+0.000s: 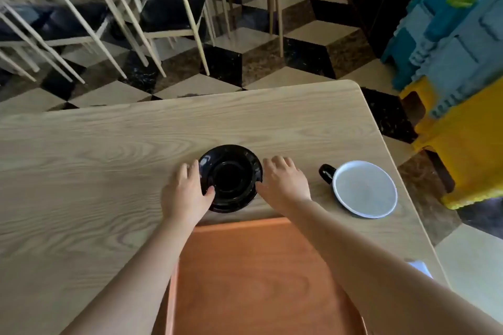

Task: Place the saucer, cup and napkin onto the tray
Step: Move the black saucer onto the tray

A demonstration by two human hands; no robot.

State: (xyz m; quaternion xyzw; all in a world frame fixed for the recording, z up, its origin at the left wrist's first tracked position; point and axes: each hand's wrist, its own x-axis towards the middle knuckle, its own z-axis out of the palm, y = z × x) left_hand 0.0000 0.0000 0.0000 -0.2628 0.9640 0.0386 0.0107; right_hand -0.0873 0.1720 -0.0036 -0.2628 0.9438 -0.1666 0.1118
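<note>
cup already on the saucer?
No: the cup stands on the table to the right of the black saucer, apart from it, with the right hand between them.

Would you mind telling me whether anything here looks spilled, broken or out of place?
Nothing stands out. The black saucer sits flat on the table, the cup stands upright and empty, and the tray is bare.
</note>
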